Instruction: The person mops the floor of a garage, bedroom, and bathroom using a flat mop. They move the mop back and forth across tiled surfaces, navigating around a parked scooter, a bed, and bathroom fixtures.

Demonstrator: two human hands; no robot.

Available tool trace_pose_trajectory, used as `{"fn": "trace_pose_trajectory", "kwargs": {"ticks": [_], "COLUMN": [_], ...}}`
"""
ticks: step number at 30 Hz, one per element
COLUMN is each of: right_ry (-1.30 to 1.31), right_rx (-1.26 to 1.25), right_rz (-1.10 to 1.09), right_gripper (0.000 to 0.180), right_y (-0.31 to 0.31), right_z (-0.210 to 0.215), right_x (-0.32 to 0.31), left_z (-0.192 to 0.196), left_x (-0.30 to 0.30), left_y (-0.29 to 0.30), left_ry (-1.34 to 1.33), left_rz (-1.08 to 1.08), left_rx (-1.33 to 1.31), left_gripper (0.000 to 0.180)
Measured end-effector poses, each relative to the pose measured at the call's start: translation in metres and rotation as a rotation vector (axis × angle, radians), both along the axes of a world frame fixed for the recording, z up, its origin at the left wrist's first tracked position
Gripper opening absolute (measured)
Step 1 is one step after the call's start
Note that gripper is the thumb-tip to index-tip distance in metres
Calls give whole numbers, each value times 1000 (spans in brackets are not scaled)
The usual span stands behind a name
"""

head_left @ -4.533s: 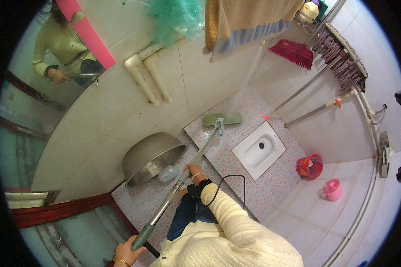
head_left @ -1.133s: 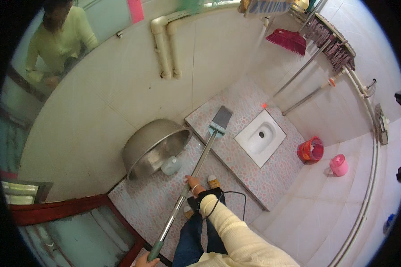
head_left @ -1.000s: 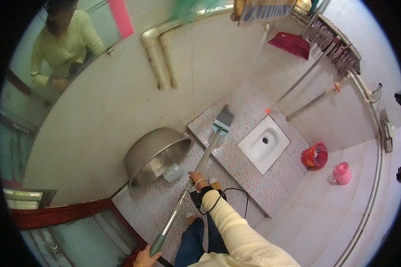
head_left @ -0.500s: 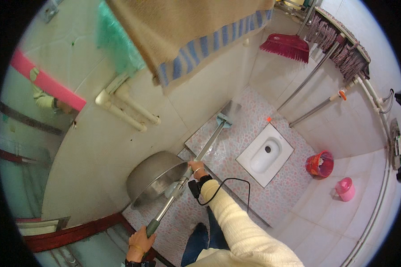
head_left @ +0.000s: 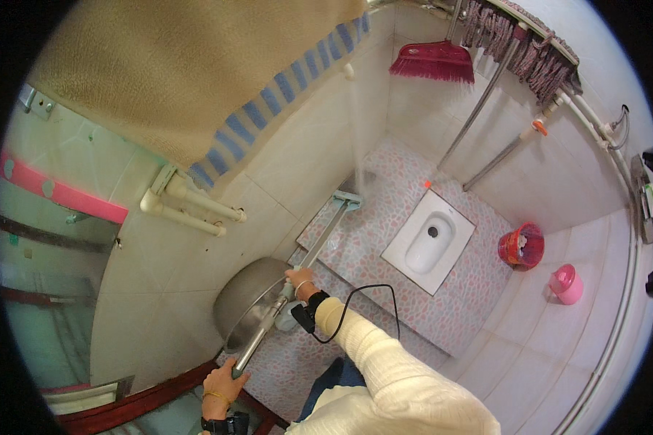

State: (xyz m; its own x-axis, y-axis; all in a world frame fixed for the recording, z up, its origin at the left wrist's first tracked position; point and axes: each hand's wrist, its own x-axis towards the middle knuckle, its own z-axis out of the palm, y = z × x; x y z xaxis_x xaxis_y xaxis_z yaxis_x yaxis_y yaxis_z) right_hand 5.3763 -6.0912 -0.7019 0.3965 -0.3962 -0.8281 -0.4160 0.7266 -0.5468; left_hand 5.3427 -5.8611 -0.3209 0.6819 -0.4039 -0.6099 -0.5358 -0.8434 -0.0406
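Note:
A long-handled mop slants away from me, its metal pole ending in a flat pale-blue head at the patterned floor near the left wall. My left hand is wrapped round the grip at the near end. Farther up the pole my right hand is closed round it. Beside the pole, on its left, a large metal basin leans by the wall. From a wall spout, a pale streak like falling water comes down close to the mop head.
A white squat toilet is set in the raised floor. At right stand a red bucket and a pink pail. A red broom and mops hang at the far wall. A brown towel hangs at upper left.
The view has shifted, and the towel fills more of the upper left. The mop head has been drawn slightly back toward me along the floor. Both hands still hold the pole.

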Motion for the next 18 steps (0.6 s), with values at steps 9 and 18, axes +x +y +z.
{"fn": "trace_pose_trajectory", "kwargs": {"ticks": [9, 18], "right_ry": [-419, -161], "right_rx": [424, 380], "right_rz": [-478, -246], "right_gripper": [36, 61], "right_y": [44, 76], "right_z": [91, 71], "right_x": [-22, 7], "left_z": [52, 89], "left_x": [19, 18], "left_y": [34, 35], "left_ry": [142, 263], "left_rz": [86, 326], "left_rx": [-39, 20], "left_gripper": [37, 34]}}
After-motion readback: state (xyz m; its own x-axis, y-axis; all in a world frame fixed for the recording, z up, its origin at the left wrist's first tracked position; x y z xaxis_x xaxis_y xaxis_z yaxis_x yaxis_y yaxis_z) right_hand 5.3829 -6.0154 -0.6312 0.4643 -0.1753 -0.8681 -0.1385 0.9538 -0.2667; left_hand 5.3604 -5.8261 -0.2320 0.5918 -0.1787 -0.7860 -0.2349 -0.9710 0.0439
